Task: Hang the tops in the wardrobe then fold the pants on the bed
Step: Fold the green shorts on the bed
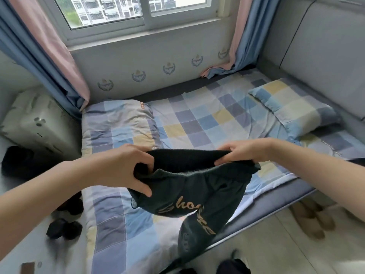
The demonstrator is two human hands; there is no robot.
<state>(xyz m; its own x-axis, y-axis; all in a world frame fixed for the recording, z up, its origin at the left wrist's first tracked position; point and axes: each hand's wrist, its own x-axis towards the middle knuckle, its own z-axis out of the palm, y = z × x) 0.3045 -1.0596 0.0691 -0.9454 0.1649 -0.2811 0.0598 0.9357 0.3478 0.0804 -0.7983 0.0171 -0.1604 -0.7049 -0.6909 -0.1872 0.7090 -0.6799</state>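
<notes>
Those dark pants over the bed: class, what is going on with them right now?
A person holds the dark pants up by the waistband, left hand and right hand each gripping one side. The legs hang down over the checked bed, so the pants are not yet laid flat or folded. A pillow lies at the head end.

pants lettering partly lost in folds, pant legs cut off at bottom edge, dark items at left too blurred to identify
</notes>
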